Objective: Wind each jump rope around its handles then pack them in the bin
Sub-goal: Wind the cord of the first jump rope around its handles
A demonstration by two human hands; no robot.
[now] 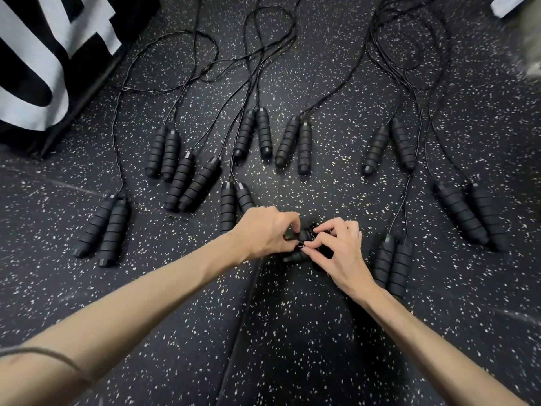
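Several black jump ropes lie on the speckled floor, handles paired and cords trailing away from me. One pair of handles (303,244) sits between my hands, mostly hidden by my fingers. My left hand (265,231) grips its left side with curled fingers. My right hand (336,247) pinches the thin cord end against the handles. Other pairs lie close by: one (231,205) just behind my left hand, another (393,265) right of my right wrist. No bin for the ropes is plainly in view.
A black box with large white lettering (49,63) stands at the upper left. More handle pairs lie at the far left (102,230) and far right (471,215). Loose cords (257,54) loop across the floor at the top. A blurred pale shape (530,48) is at the upper right.
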